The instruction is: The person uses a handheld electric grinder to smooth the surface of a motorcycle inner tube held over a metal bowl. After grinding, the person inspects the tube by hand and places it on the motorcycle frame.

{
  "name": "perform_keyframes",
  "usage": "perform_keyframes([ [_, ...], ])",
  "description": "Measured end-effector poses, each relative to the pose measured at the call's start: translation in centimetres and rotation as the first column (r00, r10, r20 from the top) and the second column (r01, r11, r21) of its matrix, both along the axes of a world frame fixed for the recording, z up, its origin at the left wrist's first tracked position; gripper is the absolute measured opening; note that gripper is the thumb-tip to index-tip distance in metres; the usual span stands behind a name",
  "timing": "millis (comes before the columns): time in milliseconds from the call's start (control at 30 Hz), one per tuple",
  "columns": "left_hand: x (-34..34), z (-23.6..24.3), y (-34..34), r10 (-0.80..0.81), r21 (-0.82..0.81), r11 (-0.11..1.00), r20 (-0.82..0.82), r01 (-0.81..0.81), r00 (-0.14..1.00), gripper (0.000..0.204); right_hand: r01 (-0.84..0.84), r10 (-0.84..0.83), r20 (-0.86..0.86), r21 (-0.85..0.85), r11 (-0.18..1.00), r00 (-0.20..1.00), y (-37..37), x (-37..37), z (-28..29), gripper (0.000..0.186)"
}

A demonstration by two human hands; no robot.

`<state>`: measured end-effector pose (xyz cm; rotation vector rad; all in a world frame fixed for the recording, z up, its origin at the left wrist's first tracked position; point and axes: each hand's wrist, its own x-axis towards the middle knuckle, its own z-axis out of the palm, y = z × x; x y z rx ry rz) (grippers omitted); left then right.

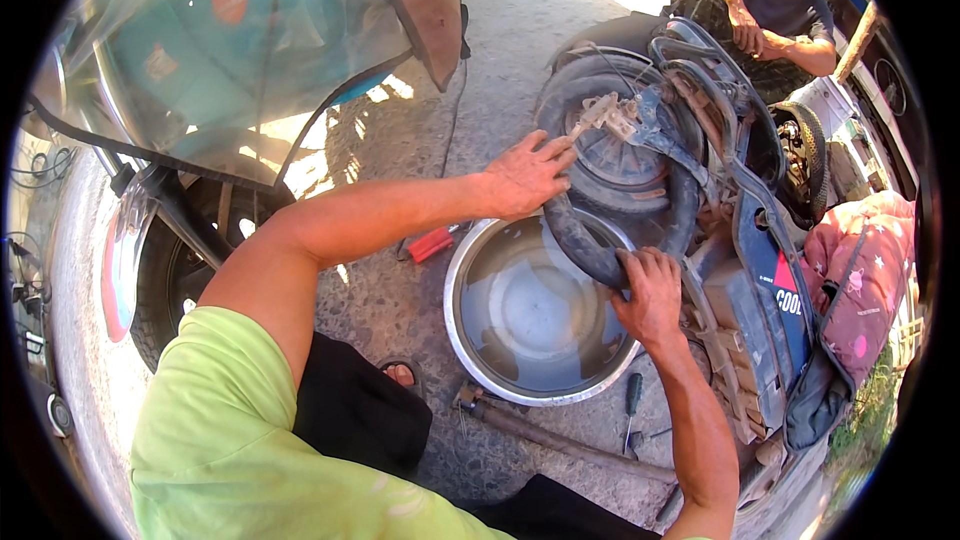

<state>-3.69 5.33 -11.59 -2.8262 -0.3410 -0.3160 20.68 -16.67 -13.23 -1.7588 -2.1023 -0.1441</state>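
A black inner tube (582, 248) hangs partly over a round metal basin (452, 325) with water in it, and loops up around the wheel of a tipped two-wheeler. Fingers of my right hand (655, 292) are wrapped on the tube's near side, over the basin's right rim. My left hand (527, 176) is at the tube's upper left, fingers stretched and apart, their tips at its edge; whether they press on it I cannot tell. Behind the tube, the wheel (610, 165) with its spoked hub lies beside the frame.
A screwdriver (633, 398) and a rusty metal bar (560, 437) lie near the basin. A red-handled tool (432, 244) is to its left. At the far right a person (765, 35) sits with hands together. A covered vehicle (250, 50) stands at the left.
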Motion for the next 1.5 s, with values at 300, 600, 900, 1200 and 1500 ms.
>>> perform_keyframes([
  [300,-0.2,-0.3,0.2,-0.017,-0.009,1.000,-0.015,0.017,1.000,0.054,-0.009,0.009,0.003,-0.002,1.000,1.000,0.0,0.1,0.0,0.061],
  [600,-1.2,1.3,4.2,0.040,-0.546,0.806,0.436,0.229,0.899,0.044,-0.006,0.007,0.003,-0.026,1.000,1.000,-0.2,-0.1,-0.2,0.059],
  [900,-2.4,-3.4,7.4,0.693,-0.941,0.213,-0.045,-0.264,0.719,0.050,-0.016,0.016,0.001,-0.045,0.999,1.000,0.1,-0.2,1.0,0.058],
  [1200,-1.8,-2.4,6.5,0.694,-0.986,-0.038,-0.141,-0.159,0.706,0.049,-0.005,-0.014,-0.149,-0.130,0.991,0.989,0.1,1.7,3.6,0.052],
  [1500,-1.1,2.8,4.5,0.381,-0.711,0.700,0.455,0.071,0.805,0.040,-0.002,-0.083,-0.366,-0.225,0.974,0.927,0.9,3.5,6.3,0.046],
])
